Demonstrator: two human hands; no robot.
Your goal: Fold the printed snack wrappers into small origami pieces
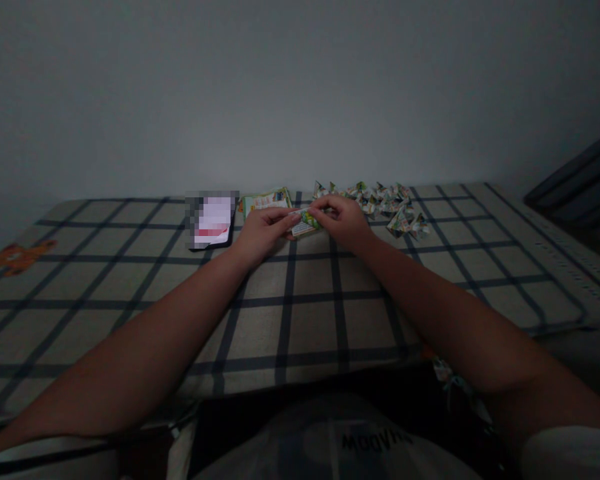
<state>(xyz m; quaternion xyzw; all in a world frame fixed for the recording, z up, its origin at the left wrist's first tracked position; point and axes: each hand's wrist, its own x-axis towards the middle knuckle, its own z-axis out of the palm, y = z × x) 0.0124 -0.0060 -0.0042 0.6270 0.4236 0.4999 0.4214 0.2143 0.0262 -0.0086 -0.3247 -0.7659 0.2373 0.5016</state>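
Between my two hands is a small printed paper piece [306,222], green and white, with what looks like a folded edge. My left hand [267,230] pinches its left end, and my right hand [341,217] grips the right end with thumb and fingers. Just behind my left hand lies a stack of printed paper sheets [266,200] with green borders. Past my right hand sits a loose pile of several folded paper pieces [380,200], pointed and patterned. Parts of the stack and the pile are hidden by my hands.
A checked cloth [310,320] covers the table. On the left a phone [214,220] with a lit, blurred screen lies on it. An orange figure [20,257] shows at the far left. A pale wall [300,93] rises behind, and a dark slatted object [580,180] stands at right.
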